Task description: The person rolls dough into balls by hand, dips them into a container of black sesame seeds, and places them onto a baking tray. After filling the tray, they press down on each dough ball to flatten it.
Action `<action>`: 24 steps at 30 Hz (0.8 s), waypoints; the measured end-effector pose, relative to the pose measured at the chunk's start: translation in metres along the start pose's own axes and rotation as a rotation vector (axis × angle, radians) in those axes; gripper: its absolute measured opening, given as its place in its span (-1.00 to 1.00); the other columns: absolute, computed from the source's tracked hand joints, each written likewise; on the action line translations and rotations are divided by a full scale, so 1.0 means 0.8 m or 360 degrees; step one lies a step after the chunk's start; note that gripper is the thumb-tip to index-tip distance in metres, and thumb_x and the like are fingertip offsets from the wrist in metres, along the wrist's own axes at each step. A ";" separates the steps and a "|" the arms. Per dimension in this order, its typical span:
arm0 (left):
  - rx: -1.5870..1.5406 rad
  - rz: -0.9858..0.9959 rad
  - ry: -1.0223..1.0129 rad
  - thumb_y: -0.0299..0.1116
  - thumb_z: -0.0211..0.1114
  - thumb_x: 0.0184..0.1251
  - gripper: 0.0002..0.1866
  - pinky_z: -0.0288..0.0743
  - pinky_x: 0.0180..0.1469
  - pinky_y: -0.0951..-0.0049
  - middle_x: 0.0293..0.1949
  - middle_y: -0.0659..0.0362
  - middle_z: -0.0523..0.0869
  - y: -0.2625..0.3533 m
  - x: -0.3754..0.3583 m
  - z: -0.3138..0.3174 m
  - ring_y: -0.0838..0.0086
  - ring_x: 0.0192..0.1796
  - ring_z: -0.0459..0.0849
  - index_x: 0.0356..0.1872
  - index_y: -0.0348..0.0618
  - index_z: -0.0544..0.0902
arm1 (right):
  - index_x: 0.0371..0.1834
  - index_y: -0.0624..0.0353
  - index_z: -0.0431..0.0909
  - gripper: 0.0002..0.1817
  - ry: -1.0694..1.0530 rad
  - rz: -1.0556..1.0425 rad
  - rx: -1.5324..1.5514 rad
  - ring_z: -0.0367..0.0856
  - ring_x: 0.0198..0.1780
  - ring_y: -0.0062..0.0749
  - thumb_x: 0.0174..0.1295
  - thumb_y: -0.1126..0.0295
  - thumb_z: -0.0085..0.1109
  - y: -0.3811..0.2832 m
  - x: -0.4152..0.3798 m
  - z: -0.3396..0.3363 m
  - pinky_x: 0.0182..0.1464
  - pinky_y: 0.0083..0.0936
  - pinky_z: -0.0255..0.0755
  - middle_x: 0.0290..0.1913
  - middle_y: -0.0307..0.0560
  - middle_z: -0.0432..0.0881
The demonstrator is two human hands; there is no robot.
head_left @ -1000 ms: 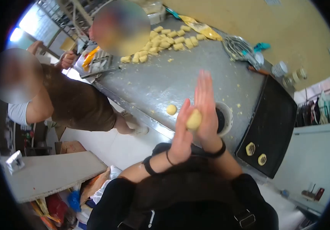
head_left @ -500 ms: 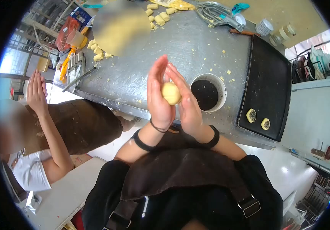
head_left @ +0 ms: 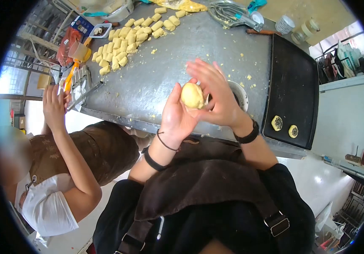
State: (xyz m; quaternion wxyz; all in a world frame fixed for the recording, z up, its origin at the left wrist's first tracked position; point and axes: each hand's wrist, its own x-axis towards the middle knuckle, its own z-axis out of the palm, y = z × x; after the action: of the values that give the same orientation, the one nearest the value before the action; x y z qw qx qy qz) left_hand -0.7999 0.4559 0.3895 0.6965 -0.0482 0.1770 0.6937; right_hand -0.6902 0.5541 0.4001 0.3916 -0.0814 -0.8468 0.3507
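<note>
A smooth yellow dough ball (head_left: 192, 95) rests in my left hand (head_left: 173, 116), whose palm faces up with the fingers curled around the ball's far side. My right hand (head_left: 224, 101) stands just to the right of it, fingers stretched out and apart, thumb close to the ball's side. Partly hidden behind that hand is a round white container (head_left: 243, 95) with dark contents. Two flat dough rounds, one (head_left: 276, 123) left of the other (head_left: 293, 131), lie with black specks on top on a black baking tray (head_left: 294, 76).
Many short dough pieces (head_left: 125, 42) are heaped at the table's far left. A wire whisk (head_left: 228, 15) and a wooden rolling pin (head_left: 263, 31) lie at the back. On my left stands a co-worker, hands (head_left: 55, 106) raised. Crumbs dot the metal table (head_left: 169, 63).
My palms were pressed around the dough ball; the right hand has come away to the right and spread its fingers. The ball stays in my left hand. The co-worker's hands have parted slightly.
</note>
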 end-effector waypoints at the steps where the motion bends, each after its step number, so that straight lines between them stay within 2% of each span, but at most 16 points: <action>1: -0.0065 -0.0044 -0.0248 0.14 -0.36 0.51 -0.37 0.27 0.34 0.15 0.27 0.04 0.41 0.001 -0.001 -0.011 0.25 0.35 0.35 0.29 -0.13 0.30 | 0.20 0.12 0.43 -0.42 -0.0136 -0.0135 -0.0283 0.34 0.31 -0.10 0.18 0.01 0.06 -0.006 0.003 -0.009 0.39 -0.15 0.05 0.23 0.07 0.44; 3: -0.0023 -0.0077 -0.0364 0.15 -0.37 0.50 -0.34 0.20 0.37 0.16 0.29 0.04 0.38 -0.001 -0.006 -0.005 0.25 0.36 0.33 0.33 -0.16 0.25 | 0.07 0.11 0.51 -0.52 -0.0250 -0.0299 -0.0536 0.49 0.14 -0.18 0.16 0.07 0.11 -0.007 0.001 -0.012 0.34 -0.13 0.13 0.12 -0.01 0.53; 5: 0.0073 -0.0103 -0.0361 0.16 -0.37 0.49 -0.32 0.16 0.39 0.18 0.31 0.04 0.35 -0.006 -0.012 -0.005 0.26 0.37 0.30 0.35 -0.20 0.22 | -0.09 0.08 0.57 -0.64 -0.0211 -0.0364 -0.0479 0.59 -0.06 -0.24 0.11 0.12 0.18 0.008 -0.009 -0.004 0.29 -0.11 0.19 0.00 -0.11 0.60; 8: 0.0259 -0.0045 -0.0253 0.14 -0.36 0.50 -0.32 0.13 0.41 0.21 0.33 0.04 0.32 -0.016 -0.016 -0.008 0.27 0.39 0.27 0.36 -0.24 0.18 | -0.26 0.07 0.57 -0.74 0.0080 -0.0224 -0.0039 0.59 -0.26 -0.25 0.07 0.17 0.23 0.021 -0.020 0.010 0.24 -0.07 0.23 -0.13 -0.18 0.63; 11: 0.0332 0.0188 -0.0227 0.05 -0.28 0.53 -0.38 0.13 0.41 0.25 0.34 0.05 0.30 -0.027 -0.017 -0.009 0.30 0.39 0.27 0.39 -0.22 0.14 | -0.16 0.04 0.58 -0.67 0.0081 -0.0123 0.0002 0.58 -0.11 -0.22 0.08 0.12 0.22 0.030 -0.033 0.016 0.24 -0.06 0.23 -0.06 -0.12 0.60; 13: 0.0350 0.0349 -0.0126 -0.04 -0.25 0.55 -0.43 0.19 0.38 0.30 0.34 0.08 0.29 -0.032 -0.020 -0.008 0.36 0.36 0.30 0.42 -0.18 0.08 | -0.10 0.05 0.57 -0.63 0.0106 -0.0010 -0.0212 0.54 -0.01 -0.20 0.08 0.12 0.20 0.004 -0.022 0.010 0.24 -0.08 0.24 -0.01 -0.07 0.58; 14: 0.0388 0.0327 -0.0114 -0.09 -0.23 0.56 -0.44 0.23 0.36 0.32 0.33 0.07 0.30 -0.034 -0.023 -0.007 0.37 0.34 0.33 0.42 -0.18 0.08 | -0.07 0.05 0.56 -0.62 0.0116 0.0047 -0.0317 0.52 0.05 -0.19 0.08 0.12 0.20 -0.010 -0.019 0.007 0.24 -0.09 0.25 0.02 -0.04 0.57; 17: 0.0486 0.0259 -0.0028 -0.19 -0.20 0.57 -0.49 0.34 0.28 0.36 0.28 0.08 0.36 -0.038 -0.024 -0.007 0.42 0.27 0.40 0.41 -0.20 0.10 | 0.03 0.06 0.55 -0.48 0.0096 -0.0034 -0.0648 0.45 0.17 -0.15 0.23 -0.09 -0.03 -0.024 -0.025 0.004 0.31 -0.07 0.15 0.14 0.02 0.50; 20: 0.0568 0.0227 0.0123 -0.22 -0.22 0.57 -0.57 0.44 0.18 0.42 0.16 0.13 0.45 -0.050 -0.017 -0.028 0.49 0.17 0.49 0.33 -0.21 0.20 | -0.08 0.11 0.58 -0.60 -0.0015 -0.0224 -0.0659 0.54 0.06 -0.16 0.23 0.05 0.05 -0.013 -0.039 0.003 0.25 -0.09 0.26 0.02 0.01 0.58; 22: 0.0654 0.0256 0.0169 -0.24 -0.23 0.58 -0.61 0.47 0.13 0.46 0.07 0.18 0.51 -0.060 -0.018 -0.028 0.54 0.10 0.52 0.26 -0.21 0.27 | -0.18 0.16 0.60 -0.71 0.0035 -0.0155 -0.0480 0.59 -0.03 -0.16 0.20 0.19 0.09 0.006 -0.055 0.005 0.17 -0.13 0.36 -0.08 -0.01 0.62; 24: 0.0473 0.0154 0.0039 -0.25 -0.21 0.56 -0.62 0.50 0.11 0.45 0.10 0.14 0.49 -0.068 -0.013 -0.037 0.48 0.11 0.54 0.25 -0.22 0.28 | -0.27 0.19 0.61 -0.80 0.0145 -0.0124 -0.0391 0.62 -0.12 -0.17 0.16 0.31 0.12 0.016 -0.070 0.004 0.09 -0.18 0.44 -0.18 -0.04 0.66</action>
State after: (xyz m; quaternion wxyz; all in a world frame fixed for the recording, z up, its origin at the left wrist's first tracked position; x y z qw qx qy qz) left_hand -0.7517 0.4349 0.3553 0.6595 0.0557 0.2883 0.6920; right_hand -0.6563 0.5390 0.3566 0.4300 -0.1115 -0.8672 0.2249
